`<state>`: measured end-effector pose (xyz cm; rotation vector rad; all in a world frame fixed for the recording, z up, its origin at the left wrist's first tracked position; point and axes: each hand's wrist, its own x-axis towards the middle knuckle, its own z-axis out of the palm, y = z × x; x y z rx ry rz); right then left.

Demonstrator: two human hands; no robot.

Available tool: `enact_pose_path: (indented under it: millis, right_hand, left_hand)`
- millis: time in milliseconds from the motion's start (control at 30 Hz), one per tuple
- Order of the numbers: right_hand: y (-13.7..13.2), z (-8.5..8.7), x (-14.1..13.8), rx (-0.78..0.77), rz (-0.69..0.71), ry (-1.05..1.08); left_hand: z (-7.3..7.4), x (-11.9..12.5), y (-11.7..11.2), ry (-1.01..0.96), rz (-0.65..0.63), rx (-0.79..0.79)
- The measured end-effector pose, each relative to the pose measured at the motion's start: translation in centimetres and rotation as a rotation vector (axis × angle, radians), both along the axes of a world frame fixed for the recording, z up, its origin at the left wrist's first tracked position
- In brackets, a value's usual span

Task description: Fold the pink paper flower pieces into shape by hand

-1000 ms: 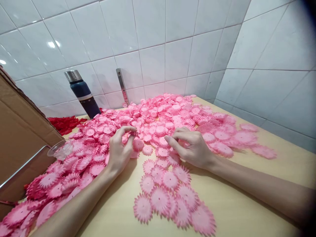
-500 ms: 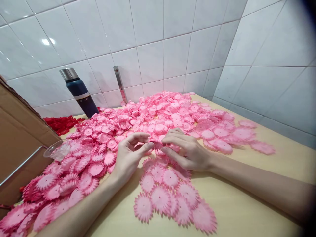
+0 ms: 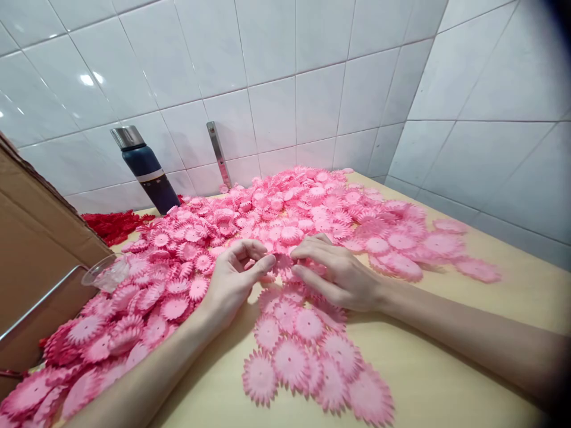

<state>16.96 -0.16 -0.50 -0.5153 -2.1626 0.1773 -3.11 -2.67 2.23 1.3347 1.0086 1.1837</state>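
Observation:
A big heap of pink flower-shaped petal discs (image 3: 285, 220) covers the wooden table (image 3: 446, 380). My left hand (image 3: 232, 282) is curled, its thumb and fingers pinching a pink disc (image 3: 280, 261) at the middle. My right hand (image 3: 339, 273) meets it from the right, fingertips pinched on the same disc. Both hands rest low over the near edge of the heap. A row of flat discs (image 3: 307, 356) lies spread on the table just below the hands.
A dark blue flask (image 3: 147, 169) with a steel cap stands at the back left by the tiled wall. Red pieces (image 3: 113, 224) lie beside it. A cardboard box (image 3: 35, 238) and a clear plastic cup (image 3: 104, 272) are at the left.
My left hand lifted off the heap and turned palm-in, and both hands came together pinching one pink disc between them.

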Motion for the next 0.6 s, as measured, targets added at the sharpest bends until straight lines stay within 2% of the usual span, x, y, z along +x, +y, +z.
enact_pose_path:
  millis: [133, 300, 433, 500, 600]
  right_hand:
    - [-0.1, 0.0, 0.1, -0.092, -0.018, -0.004]
    - [0.1, 0.0, 0.1, -0.080, -0.017, 0.007]
    - [0.2, 0.0, 0.2, -0.081, -0.034, 0.008]
    - [0.2, 0.0, 0.2, -0.075, -0.032, 0.006]
    - [0.2, -0.1, 0.1, -0.062, -0.024, 0.013]
  left_hand:
    - [-0.2, 0.1, 0.3, 0.130, 0.112, 0.087]
    - [-0.7, -0.3, 0.7, 0.402, 0.279, 0.218]
    - [0.3, 0.3, -0.4, 0.577, 0.387, 0.348]
    - [1.1, 1.0, -1.2, 0.627, 0.361, 0.407]
    - [2.7, 1.8, -1.6, 0.728, 0.182, 0.502]
